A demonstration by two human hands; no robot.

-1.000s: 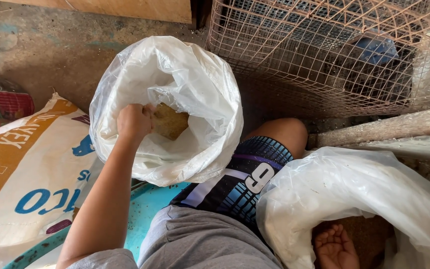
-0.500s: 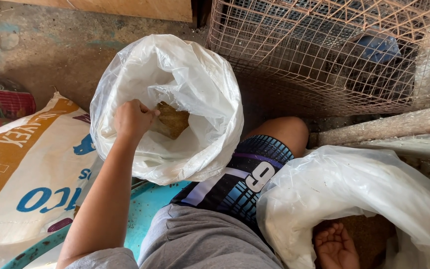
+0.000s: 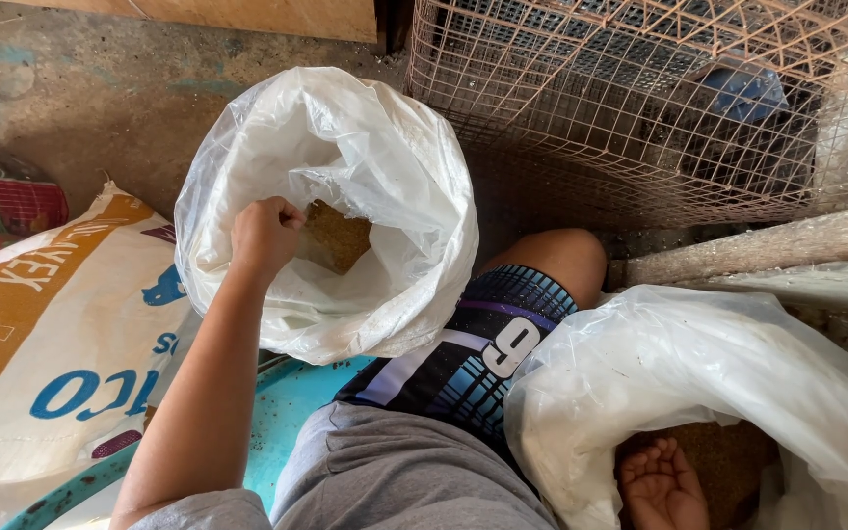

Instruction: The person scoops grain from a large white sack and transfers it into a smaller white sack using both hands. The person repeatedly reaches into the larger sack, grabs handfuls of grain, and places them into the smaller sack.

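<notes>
Brown grainy feed (image 3: 338,236) lies low inside the upright clear plastic bag (image 3: 385,177), seen through its open mouth. Taking that bag as landmark: the left hand (image 3: 265,234) sits at its near-left rim, fingers curled shut in a fist; it seems to pinch the bag's edge or a little feed, but the closed fingers hide which. The feed lies just right of and below that hand, so the left hand is much the nearer.

The right hand (image 3: 662,486) is well apart, down and right of the bag, resting palm-up with fingers loosely spread inside a second clear plastic bag (image 3: 699,373), on more brown material. It holds nothing that can be seen; the frame edge cuts it off.

Between the two bags: a bent knee in patterned shorts (image 3: 483,334). Left of the landmark bag, a printed woven feed sack (image 3: 51,324) lies flat. Behind it and to the right, a wire-mesh cage (image 3: 640,98); its contents are dark and unclear.
</notes>
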